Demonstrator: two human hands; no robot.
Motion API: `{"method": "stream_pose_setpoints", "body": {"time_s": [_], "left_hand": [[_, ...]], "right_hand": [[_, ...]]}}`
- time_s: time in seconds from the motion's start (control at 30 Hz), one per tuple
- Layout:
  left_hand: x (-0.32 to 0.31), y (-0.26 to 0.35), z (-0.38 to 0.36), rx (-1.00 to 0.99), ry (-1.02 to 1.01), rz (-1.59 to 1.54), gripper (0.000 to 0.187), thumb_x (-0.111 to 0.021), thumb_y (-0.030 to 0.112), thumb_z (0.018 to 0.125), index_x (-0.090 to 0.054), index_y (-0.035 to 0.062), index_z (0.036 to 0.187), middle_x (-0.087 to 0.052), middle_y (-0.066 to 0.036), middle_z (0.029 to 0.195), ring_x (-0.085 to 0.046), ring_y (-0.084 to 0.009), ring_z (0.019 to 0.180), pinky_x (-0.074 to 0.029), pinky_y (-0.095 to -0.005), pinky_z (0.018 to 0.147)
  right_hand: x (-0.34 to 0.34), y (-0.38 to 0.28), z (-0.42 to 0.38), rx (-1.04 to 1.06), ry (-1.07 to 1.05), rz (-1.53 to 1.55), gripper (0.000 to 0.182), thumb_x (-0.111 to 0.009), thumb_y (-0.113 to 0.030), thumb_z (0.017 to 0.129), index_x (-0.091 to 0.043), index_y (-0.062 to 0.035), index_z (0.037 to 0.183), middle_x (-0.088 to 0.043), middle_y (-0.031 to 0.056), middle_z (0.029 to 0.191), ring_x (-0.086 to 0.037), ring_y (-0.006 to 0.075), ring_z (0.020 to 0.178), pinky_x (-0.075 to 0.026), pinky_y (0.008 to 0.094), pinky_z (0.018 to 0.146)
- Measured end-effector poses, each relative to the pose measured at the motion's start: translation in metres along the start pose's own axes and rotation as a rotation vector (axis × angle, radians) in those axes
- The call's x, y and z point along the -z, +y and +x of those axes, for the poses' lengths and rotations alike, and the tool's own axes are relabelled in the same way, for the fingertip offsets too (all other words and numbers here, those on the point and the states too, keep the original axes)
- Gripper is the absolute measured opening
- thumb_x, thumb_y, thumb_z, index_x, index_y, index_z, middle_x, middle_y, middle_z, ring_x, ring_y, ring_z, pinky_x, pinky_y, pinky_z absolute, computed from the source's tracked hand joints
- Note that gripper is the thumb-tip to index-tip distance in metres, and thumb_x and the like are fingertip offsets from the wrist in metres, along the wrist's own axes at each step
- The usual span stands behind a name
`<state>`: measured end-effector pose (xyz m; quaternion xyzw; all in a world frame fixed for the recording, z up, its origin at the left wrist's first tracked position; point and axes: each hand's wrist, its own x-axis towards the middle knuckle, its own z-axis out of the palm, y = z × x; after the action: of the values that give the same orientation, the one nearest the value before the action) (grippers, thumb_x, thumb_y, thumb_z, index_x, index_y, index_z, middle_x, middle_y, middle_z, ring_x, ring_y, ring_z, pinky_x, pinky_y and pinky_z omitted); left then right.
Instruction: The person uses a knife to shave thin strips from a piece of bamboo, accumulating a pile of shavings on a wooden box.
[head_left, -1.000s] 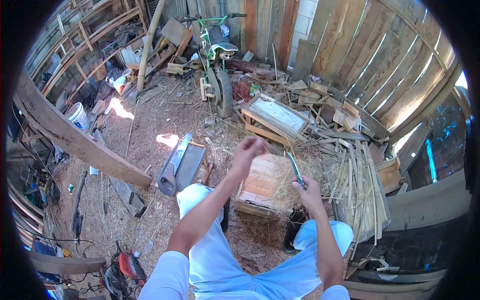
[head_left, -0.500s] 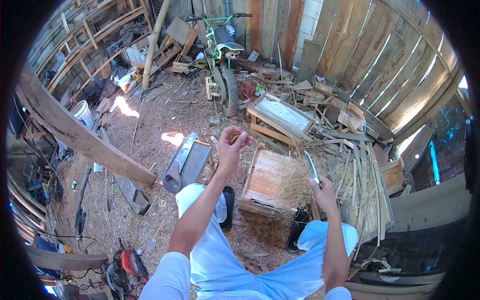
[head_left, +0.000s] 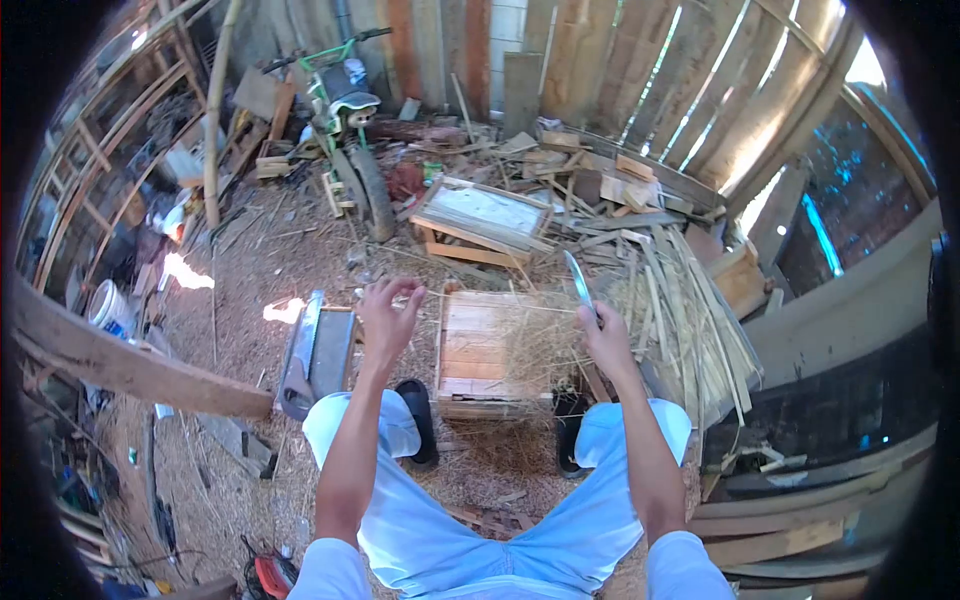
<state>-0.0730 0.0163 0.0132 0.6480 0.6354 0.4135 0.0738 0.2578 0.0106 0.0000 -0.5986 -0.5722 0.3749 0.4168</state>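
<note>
My right hand (head_left: 608, 340) is closed round the handle of a knife (head_left: 577, 278), its blade pointing up and slightly left. My left hand (head_left: 390, 318) is raised to the left, fingertips pinched at one end of a thin pale strip (head_left: 500, 301). The strip runs across to my right hand beside the knife. Below both hands sits a low wooden box (head_left: 472, 345) with a slatted top. Fine shavings (head_left: 540, 345) cover its right part, and more lie on the ground between my feet.
A handsaw (head_left: 303, 345) lies on a dark-topped block left of my knee. Long split strips (head_left: 690, 330) are heaped at the right. Ahead stand a wooden frame (head_left: 480, 215) and a green motorbike (head_left: 352, 130). A curved beam (head_left: 140, 360) crosses the left side.
My head view has turned right, so the surroundings shift left. My left hand has moved away from the box top and turned, its fingers more spread; the knife stays in my right hand.
</note>
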Motion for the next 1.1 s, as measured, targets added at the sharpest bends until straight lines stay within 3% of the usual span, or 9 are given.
{"method": "stream_pose_setpoints", "body": {"time_s": [0.13,0.2,0.27,0.33,0.47,0.67,0.73,0.93,1.1], "left_hand": [[-0.01,-0.005,-0.007,-0.162,-0.041,0.099,0.013,-0.068,0.025,0.078,-0.067,0.014,0.086,-0.059,-0.003,0.105,-0.049,-0.0208,0.109,-0.03,-0.0457,0.088],[-0.017,0.004,-0.013,-0.223,-0.101,0.141,0.011,-0.066,0.018,0.079,-0.065,0.0093,0.087,-0.062,-0.006,0.097,-0.056,-0.022,0.1,-0.037,-0.0437,0.084],[-0.03,0.014,-0.021,-0.208,-0.413,-0.347,0.018,-0.065,0.004,0.076,-0.061,0.0053,0.093,-0.062,-0.008,0.082,-0.062,-0.0215,0.077,-0.046,-0.0326,0.067],[-0.037,0.041,-0.037,-0.103,-0.555,-0.494,0.017,-0.06,0.0,0.08,-0.059,0.0024,0.097,-0.06,-0.009,0.072,-0.061,-0.0163,0.064,-0.047,-0.0281,0.059],[-0.066,0.06,-0.061,-0.017,-0.643,-0.489,0.015,-0.055,0.008,0.089,-0.058,-0.0008,0.101,-0.06,-0.005,0.077,-0.052,-0.009,0.059,-0.045,-0.0246,0.055],[-0.071,0.069,-0.064,0.397,-0.599,-0.864,0.021,-0.057,0.017,0.09,-0.059,0.0021,0.105,-0.056,0.0,0.075,-0.042,-0.003,0.053,-0.034,-0.0189,0.045],[-0.066,0.071,-0.062,0.427,-0.578,-0.911,0.021,-0.058,0.018,0.09,-0.06,0.0025,0.105,-0.055,0.0,0.074,-0.04,-0.0022,0.052,-0.032,-0.0184,0.044],[-0.061,0.081,-0.068,0.477,-0.538,-1.009,0.021,-0.059,0.018,0.09,-0.059,0.0023,0.104,-0.057,0.0,0.074,-0.038,-0.001,0.05,-0.028,-0.0181,0.042],[-0.057,0.086,-0.071,0.525,-0.547,-0.978,0.017,-0.06,0.015,0.089,-0.06,0.0022,0.101,-0.058,0.0,0.077,-0.043,-0.0012,0.054,-0.03,-0.018,0.045]], "right_hand": [[0.002,0.017,0.009,0.141,0.096,-0.059,0.026,-0.055,-0.028,0.091,-0.059,-0.0037,0.082,-0.046,-0.0036,0.058,-0.04,0.0054,0.046,-0.031,0.0243,0.043],[0.003,0.021,0.012,0.13,0.108,-0.055,0.026,-0.056,-0.028,0.091,-0.059,-0.0032,0.081,-0.046,-0.003,0.058,-0.04,0.0058,0.048,-0.031,0.0246,0.044],[0.001,0.017,0.012,0.12,0.114,-0.05,0.027,-0.056,-0.027,0.091,-0.059,-0.0028,0.08,-0.046,-0.0024,0.057,-0.041,0.0061,0.049,-0.032,0.0249,0.045],[-0.003,0.003,0.008,0.061,0.033,-0.237,0.029,-0.058,-0.028,0.087,-0.063,0.0002,0.085,-0.059,0.0144,0.067,-0.054,0.0255,0.063,-0.042,0.0356,0.062],[-0.019,-0.009,-0.001,0.238,0.047,-0.153,0.027,-0.059,-0.026,0.087,-0.064,0.0007,0.086,-0.058,0.0149,0.068,-0.053,0.0271,0.062,-0.042,0.0366,0.062],[-0.015,-0.005,0.003,0.009,0.01,0.087,0.027,-0.051,-0.024,0.093,-0.061,-0.0001,0.1,-0.06,0.0067,0.073,-0.049,0.0132,0.054,-0.039,0.0283,0.051],[-0.006,-0.019,-0.008,-0.099,-0.16,0.517,0.032,-0.046,-0.021,0.095,-0.051,-0.0009,0.12,-0.059,0.0043,0.077,-0.042,0.0052,0.051,-0.033,0.02,0.044],[-0.033,-0.04,-0.04,-0.219,-0.42,0.546,0.039,-0.043,-0.016,0.096,-0.036,-0.0001,0.131,-0.052,0.0029,0.074,-0.036,0.0027,0.048,-0.029,0.0166,0.04],[-0.032,-0.043,-0.036,-0.357,-0.563,0.711,0.035,-0.046,-0.016,0.095,-0.048,-0.0018,0.127,-0.051,-0.0015,0.073,-0.035,0.0014,0.049,-0.027,0.0152,0.039]]}}
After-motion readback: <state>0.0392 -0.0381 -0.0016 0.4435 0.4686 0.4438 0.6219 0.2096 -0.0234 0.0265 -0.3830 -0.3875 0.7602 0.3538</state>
